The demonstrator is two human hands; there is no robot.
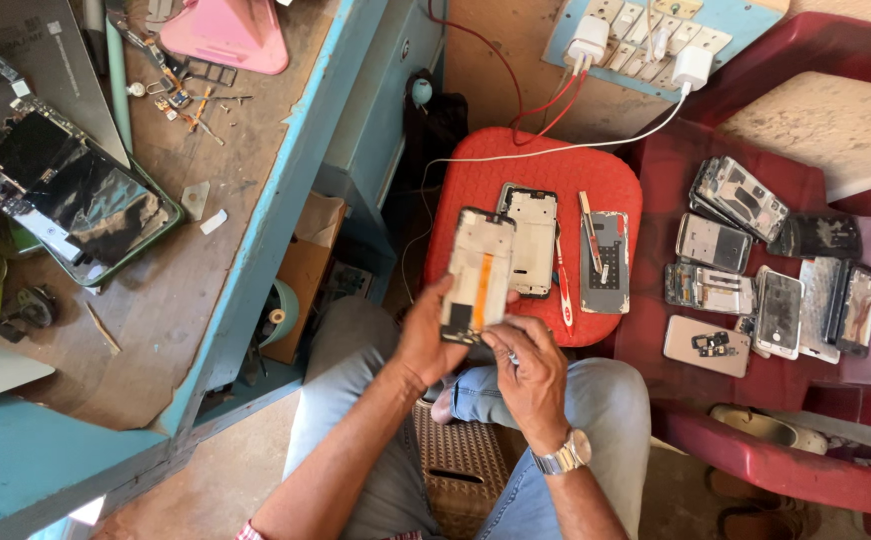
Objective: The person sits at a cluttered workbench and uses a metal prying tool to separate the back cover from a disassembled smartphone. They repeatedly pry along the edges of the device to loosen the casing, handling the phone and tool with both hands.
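Left hand (424,338) grips one phone frame (479,275) (two more on stool (476,180)).

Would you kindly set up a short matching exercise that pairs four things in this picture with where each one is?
Things:
1. phone frame with orange strip
2. red-handled tool
3. pile of phone parts
4. wristwatch

Places:
A. on the dark red chair
B. on the right wrist
C. held in the left hand
D. on the red stool

Pairs: 1-C, 2-D, 3-A, 4-B

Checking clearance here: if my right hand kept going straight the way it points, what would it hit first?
Probably the phone frame held in the left hand; the right hand points at its lower end and looks to be touching it already.
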